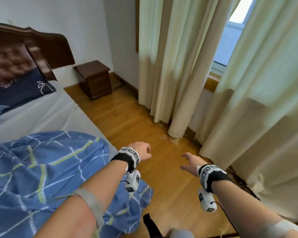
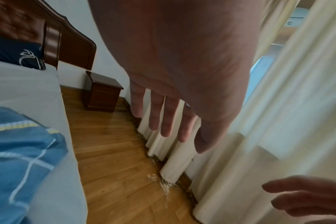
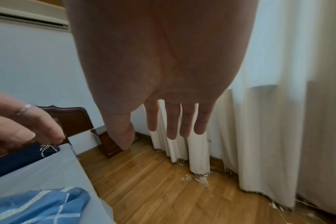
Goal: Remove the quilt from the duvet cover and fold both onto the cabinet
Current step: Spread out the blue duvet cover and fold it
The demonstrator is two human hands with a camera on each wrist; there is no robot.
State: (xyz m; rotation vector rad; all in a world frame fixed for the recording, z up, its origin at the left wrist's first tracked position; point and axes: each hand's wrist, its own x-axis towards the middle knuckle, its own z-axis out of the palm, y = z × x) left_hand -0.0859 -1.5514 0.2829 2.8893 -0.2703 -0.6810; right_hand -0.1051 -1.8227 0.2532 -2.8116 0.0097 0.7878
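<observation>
A blue duvet cover [image 1: 41, 169] with white and yellow-green lines lies bunched on the near end of the bed and hangs over its edge; whether the quilt is inside it is hidden. It shows again in the left wrist view [image 2: 23, 151] and the right wrist view [image 3: 44, 203]. My left hand [image 1: 141, 151] hovers over the floor just right of the cover, fingers loose and empty [image 2: 163, 121]. My right hand [image 1: 190, 163] hangs further right with straight fingers [image 3: 175, 121], holding nothing. A dark wooden bedside cabinet [image 1: 94, 79] stands by the far wall.
The bed [image 1: 46, 110] has a grey sheet, a navy pillow [image 1: 19, 90] and a dark padded headboard [image 1: 15, 54]. Wooden floor [image 1: 132, 117] runs between the bed and long cream curtains [image 1: 179, 66] over a window on the right.
</observation>
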